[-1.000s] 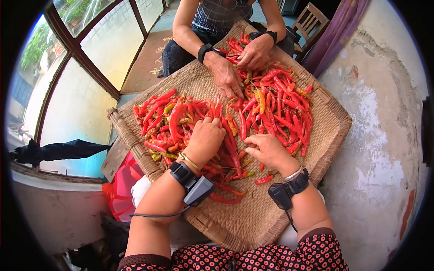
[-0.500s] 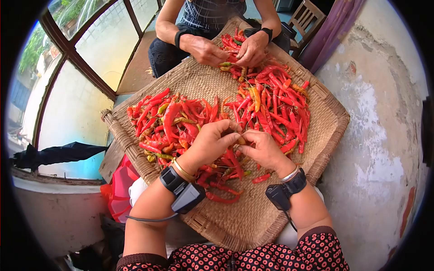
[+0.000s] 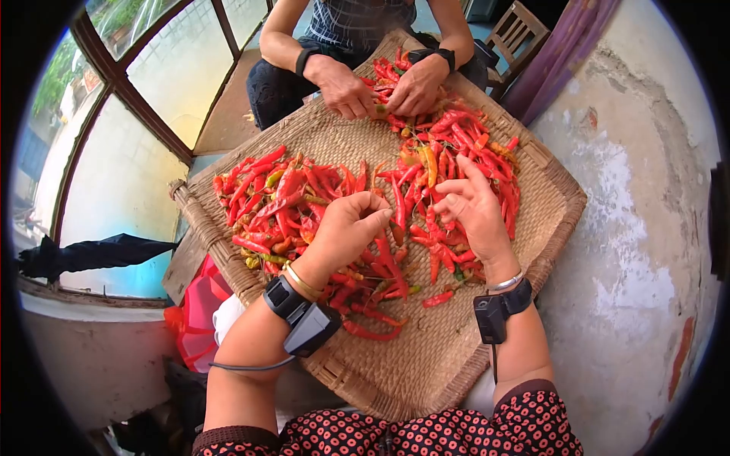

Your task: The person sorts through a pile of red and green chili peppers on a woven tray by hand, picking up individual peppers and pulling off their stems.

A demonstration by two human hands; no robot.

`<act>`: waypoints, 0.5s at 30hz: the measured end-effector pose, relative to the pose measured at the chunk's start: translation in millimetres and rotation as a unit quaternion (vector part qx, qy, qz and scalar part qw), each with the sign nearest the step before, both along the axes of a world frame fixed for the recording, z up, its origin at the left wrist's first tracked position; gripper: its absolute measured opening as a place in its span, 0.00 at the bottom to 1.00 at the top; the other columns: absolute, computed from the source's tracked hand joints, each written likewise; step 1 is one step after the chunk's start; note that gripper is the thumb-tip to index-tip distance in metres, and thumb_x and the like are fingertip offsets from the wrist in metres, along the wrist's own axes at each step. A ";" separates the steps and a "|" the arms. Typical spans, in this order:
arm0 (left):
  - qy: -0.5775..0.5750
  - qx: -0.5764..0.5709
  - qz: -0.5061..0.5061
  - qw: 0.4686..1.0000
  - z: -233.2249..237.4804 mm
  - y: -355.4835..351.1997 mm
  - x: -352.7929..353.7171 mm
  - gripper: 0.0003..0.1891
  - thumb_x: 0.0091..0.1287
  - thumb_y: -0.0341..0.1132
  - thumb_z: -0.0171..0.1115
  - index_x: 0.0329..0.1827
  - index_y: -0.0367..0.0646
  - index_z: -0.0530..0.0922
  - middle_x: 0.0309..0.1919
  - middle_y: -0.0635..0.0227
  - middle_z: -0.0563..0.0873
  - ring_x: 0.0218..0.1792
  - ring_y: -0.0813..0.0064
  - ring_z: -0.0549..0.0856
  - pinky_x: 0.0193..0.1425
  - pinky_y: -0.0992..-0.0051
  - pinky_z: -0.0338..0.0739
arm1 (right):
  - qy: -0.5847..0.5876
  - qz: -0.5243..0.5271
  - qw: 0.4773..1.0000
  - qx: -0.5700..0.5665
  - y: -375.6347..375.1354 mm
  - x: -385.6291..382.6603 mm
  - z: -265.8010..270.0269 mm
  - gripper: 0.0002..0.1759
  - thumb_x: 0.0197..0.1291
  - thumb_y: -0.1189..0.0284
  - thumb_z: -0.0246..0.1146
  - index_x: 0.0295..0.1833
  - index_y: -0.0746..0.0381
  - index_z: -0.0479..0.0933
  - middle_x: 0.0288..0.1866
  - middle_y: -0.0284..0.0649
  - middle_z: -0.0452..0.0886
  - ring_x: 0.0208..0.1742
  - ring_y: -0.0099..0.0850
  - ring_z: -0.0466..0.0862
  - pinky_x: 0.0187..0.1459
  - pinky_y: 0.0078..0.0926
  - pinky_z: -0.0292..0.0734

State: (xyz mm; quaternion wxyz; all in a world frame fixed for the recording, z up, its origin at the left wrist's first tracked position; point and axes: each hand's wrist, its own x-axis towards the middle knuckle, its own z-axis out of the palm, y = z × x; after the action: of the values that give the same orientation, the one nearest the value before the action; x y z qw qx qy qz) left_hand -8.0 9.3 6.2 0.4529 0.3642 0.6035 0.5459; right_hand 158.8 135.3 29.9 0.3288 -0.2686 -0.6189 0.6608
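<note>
My left hand (image 3: pixel 351 232) is closed in a pinch over the left pile of red chili peppers (image 3: pixel 285 201). A small dark, brownish-green chili pepper (image 3: pixel 397 232) shows at its thumb tip; the fingers hide part of it. Over the near edge of the right pile of chili peppers (image 3: pixel 464 156), my right hand (image 3: pixel 480 216) is open, its fingers apart and holding nothing I can see. Both piles lie on a square woven tray (image 3: pixel 426 357). One short red chili pepper (image 3: pixel 437 299) lies by itself between my wrists.
Across the tray sits another person, whose two hands (image 3: pixel 346 90) work among the peppers at the far corner. A rough plaster wall (image 3: pixel 623 228) stands at the right. Windows, a folded black umbrella (image 3: pixel 106 254) and a pink-red bag (image 3: pixel 201 315) are at the left.
My hands have parted. The right one moved up and right and its fingers opened; the left stayed nearly in place with a pepper at its thumb. The other person's hands shifted slightly.
</note>
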 end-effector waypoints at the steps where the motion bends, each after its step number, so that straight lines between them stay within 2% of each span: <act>1: 0.001 0.001 -0.002 1.000 1.4 0.5 0.5 0.05 0.67 0.32 0.58 0.38 0.39 0.77 0.27 0.78 0.79 0.26 0.89 0.77 0.31 0.87 0.74 | 0.001 -0.002 1.000 0.001 2.0 1.8 -2.7 0.25 0.61 0.76 0.58 0.64 0.65 0.63 0.34 0.33 0.76 0.32 0.19 0.76 0.34 0.16 0.73; 3: -0.074 0.010 -0.010 0.997 3.6 -0.9 1.7 0.06 0.68 0.34 0.57 0.38 0.41 0.76 0.28 0.77 0.80 0.26 0.89 0.78 0.31 0.86 0.75 | -0.091 0.050 0.994 0.029 5.2 5.6 -15.3 0.22 0.61 0.75 0.60 0.61 0.66 0.68 0.34 0.34 0.78 0.33 0.20 0.77 0.36 0.16 0.74; 4: -0.074 0.011 -0.011 0.997 4.6 -1.3 2.1 0.06 0.68 0.34 0.57 0.38 0.41 0.76 0.28 0.77 0.80 0.26 0.89 0.78 0.31 0.86 0.75 | -0.139 0.086 0.986 0.040 0.0 3.2 -22.1 0.18 0.59 0.73 0.62 0.55 0.66 0.74 0.34 0.34 0.79 0.33 0.21 0.77 0.37 0.18 0.74; 6: -0.122 0.011 -0.025 0.992 5.3 -1.9 2.9 0.06 0.68 0.34 0.57 0.38 0.41 0.76 0.28 0.76 0.81 0.26 0.88 0.79 0.31 0.86 0.75 | -0.141 0.149 0.963 0.177 -14.3 -0.3 -29.5 0.13 0.57 0.70 0.63 0.45 0.66 0.78 0.31 0.37 0.80 0.30 0.20 0.77 0.36 0.21 0.74; 7: -0.123 0.011 -0.025 0.992 4.7 -2.1 3.5 0.06 0.68 0.34 0.57 0.38 0.41 0.76 0.28 0.76 0.81 0.26 0.88 0.79 0.31 0.86 0.75 | -0.141 0.149 0.963 0.177 -15.7 0.0 -29.2 0.13 0.57 0.70 0.63 0.45 0.66 0.78 0.31 0.37 0.80 0.30 0.20 0.77 0.36 0.21 0.74; 9: -0.133 0.016 -0.028 0.991 3.4 -2.0 4.7 0.07 0.69 0.35 0.56 0.38 0.41 0.76 0.28 0.75 0.82 0.26 0.88 0.79 0.31 0.86 0.74 | -0.241 0.243 0.919 0.197 -18.1 0.5 -26.3 0.13 0.56 0.68 0.64 0.41 0.66 0.78 0.27 0.40 0.79 0.30 0.23 0.78 0.34 0.25 0.73; 10: -0.132 0.017 -0.028 0.991 2.4 -1.8 5.5 0.07 0.69 0.35 0.56 0.38 0.41 0.76 0.28 0.75 0.82 0.26 0.88 0.79 0.31 0.86 0.74 | -0.240 0.243 0.919 0.198 -18.9 1.2 -25.0 0.13 0.56 0.68 0.64 0.41 0.66 0.78 0.27 0.40 0.79 0.30 0.23 0.78 0.34 0.25 0.73; 12: -0.045 0.010 -0.008 0.999 -0.2 -1.2 6.6 0.07 0.67 0.35 0.58 0.38 0.41 0.76 0.27 0.71 0.83 0.24 0.83 0.80 0.31 0.83 0.76 | -0.258 0.248 0.927 0.111 -18.6 4.2 -20.5 0.15 0.56 0.64 0.62 0.39 0.66 0.77 0.25 0.45 0.78 0.31 0.28 0.81 0.34 0.28 0.73; 13: -0.044 0.011 -0.008 0.999 -1.0 -1.5 5.6 0.07 0.67 0.35 0.58 0.38 0.41 0.76 0.27 0.71 0.83 0.24 0.83 0.80 0.31 0.83 0.76 | -0.258 0.248 0.927 0.112 -16.5 5.9 -15.1 0.15 0.56 0.64 0.62 0.39 0.66 0.77 0.25 0.45 0.78 0.31 0.28 0.81 0.34 0.28 0.73; 14: 0.177 0.023 -0.036 0.983 -2.0 -2.2 4.2 0.06 0.65 0.34 0.59 0.39 0.41 0.77 0.28 0.68 0.83 0.25 0.77 0.81 0.32 0.79 0.77 | -0.348 0.287 0.886 0.108 -13.1 8.5 -7.9 0.15 0.57 0.63 0.62 0.40 0.65 0.77 0.25 0.45 0.78 0.31 0.30 0.81 0.34 0.29 0.73; 15: 0.390 0.033 -0.061 0.918 -3.3 -2.7 3.3 0.06 0.62 0.32 0.60 0.39 0.40 0.77 0.29 0.65 0.83 0.26 0.72 0.82 0.33 0.75 0.78 | -0.434 0.323 0.835 0.104 -9.3 11.0 -3.6 0.16 0.57 0.62 0.61 0.40 0.65 0.78 0.25 0.46 0.78 0.31 0.33 0.81 0.34 0.30 0.73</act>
State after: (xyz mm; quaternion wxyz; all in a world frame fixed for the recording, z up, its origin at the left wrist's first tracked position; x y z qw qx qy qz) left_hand -4.8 6.6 2.9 0.2014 0.5992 0.6904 0.3516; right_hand 169.8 126.0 26.3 -0.1797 -0.2769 -0.8145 0.4771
